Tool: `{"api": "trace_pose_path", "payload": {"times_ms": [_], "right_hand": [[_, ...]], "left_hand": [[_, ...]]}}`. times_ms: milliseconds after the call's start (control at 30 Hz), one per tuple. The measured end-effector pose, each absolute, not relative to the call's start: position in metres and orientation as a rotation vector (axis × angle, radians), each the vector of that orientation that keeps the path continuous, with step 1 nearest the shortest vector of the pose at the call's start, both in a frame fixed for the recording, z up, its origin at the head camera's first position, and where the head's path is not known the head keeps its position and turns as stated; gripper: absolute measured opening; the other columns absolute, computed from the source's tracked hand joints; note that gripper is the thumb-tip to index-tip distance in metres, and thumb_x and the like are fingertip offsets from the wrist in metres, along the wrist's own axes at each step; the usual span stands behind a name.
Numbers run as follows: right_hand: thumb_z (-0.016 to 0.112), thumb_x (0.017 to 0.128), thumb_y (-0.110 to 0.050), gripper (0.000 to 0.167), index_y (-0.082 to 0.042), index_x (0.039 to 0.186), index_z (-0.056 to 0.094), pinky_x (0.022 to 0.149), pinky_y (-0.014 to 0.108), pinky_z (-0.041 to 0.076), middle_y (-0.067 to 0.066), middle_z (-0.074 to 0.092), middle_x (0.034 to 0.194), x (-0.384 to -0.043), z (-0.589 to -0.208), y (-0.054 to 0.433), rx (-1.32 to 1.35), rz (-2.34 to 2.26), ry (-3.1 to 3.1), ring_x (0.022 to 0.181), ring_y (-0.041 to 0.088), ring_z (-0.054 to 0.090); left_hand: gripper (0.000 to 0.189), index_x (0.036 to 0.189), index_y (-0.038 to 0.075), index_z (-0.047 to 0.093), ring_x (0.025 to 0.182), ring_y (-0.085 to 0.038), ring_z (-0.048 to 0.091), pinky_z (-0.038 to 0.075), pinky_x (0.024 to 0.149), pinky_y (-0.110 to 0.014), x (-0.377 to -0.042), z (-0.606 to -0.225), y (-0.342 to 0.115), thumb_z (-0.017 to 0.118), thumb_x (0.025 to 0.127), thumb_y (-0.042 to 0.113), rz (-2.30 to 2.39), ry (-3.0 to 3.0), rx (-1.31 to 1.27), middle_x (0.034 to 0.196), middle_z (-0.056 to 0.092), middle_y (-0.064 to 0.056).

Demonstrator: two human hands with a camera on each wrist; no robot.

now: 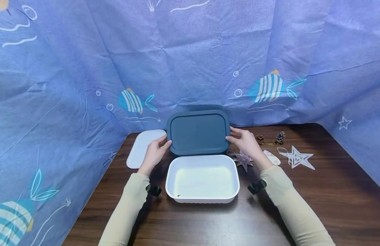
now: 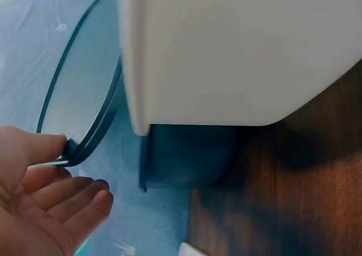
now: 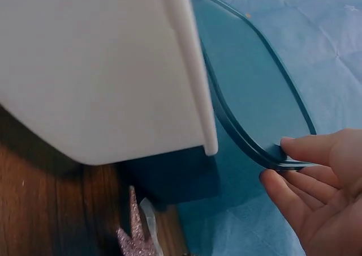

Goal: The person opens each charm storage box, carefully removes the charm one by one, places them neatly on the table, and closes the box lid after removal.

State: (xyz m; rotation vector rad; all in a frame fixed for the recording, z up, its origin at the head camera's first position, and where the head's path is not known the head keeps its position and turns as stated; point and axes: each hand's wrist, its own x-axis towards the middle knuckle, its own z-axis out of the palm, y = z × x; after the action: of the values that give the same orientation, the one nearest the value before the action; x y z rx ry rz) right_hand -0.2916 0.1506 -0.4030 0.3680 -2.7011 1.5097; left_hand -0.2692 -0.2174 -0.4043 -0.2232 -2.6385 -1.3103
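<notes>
My left hand (image 1: 155, 151) and right hand (image 1: 246, 142) pinch a dark blue rounded rectangular lid (image 1: 199, 132) by its two short ends. In both wrist views the thumb lies on the lid's face and the fingers are behind or below its edge. The lid is tilted up toward the head camera. Under it, mostly hidden in the head view, a dark blue box (image 2: 189, 157) stands behind the white one. The white box (image 1: 205, 181) sits uncovered between my forearms, with a small dark speck near its front left corner.
A white lid (image 1: 142, 150) lies left of my left hand. On the right are a glittery pink star (image 1: 243, 160), a white tag-like piece (image 1: 271, 157), a white star (image 1: 297, 158) and pine cones (image 1: 280, 137). A blue fish-print cloth (image 1: 190, 68) hangs behind the table.
</notes>
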Motion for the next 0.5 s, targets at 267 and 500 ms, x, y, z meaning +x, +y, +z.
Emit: {"api": "trace_pose_path", "payload": {"times_ms": [267,500], "right_hand": [[0.066,0.100,-0.031,0.061,-0.007,0.152,0.046,0.101,0.054,0.047,0.018,0.061,0.136,-0.296,-0.410,0.150,0.380,1.446,-2.782,0.127,0.037,0.056],[0.061,0.103,-0.025,0.059,-0.001,0.153,0.040,0.091,0.047,0.055,0.025,0.056,0.139,-0.296,-0.413,0.146,0.361,1.604,-2.771,0.100,0.036,0.071]], "left_hand": [[0.053,0.146,0.000,0.051,0.129,-0.033,0.056,0.046,0.105,-0.047,-0.276,-0.415,-0.219,0.061,0.103,0.029,-1.302,-2.697,-0.212,0.139,0.059,-0.020],[0.052,0.146,-0.004,0.049,0.124,-0.034,0.060,0.052,0.098,-0.044,-0.279,-0.418,-0.215,0.060,0.103,0.024,-1.454,-2.701,-0.122,0.135,0.060,-0.024]]}}
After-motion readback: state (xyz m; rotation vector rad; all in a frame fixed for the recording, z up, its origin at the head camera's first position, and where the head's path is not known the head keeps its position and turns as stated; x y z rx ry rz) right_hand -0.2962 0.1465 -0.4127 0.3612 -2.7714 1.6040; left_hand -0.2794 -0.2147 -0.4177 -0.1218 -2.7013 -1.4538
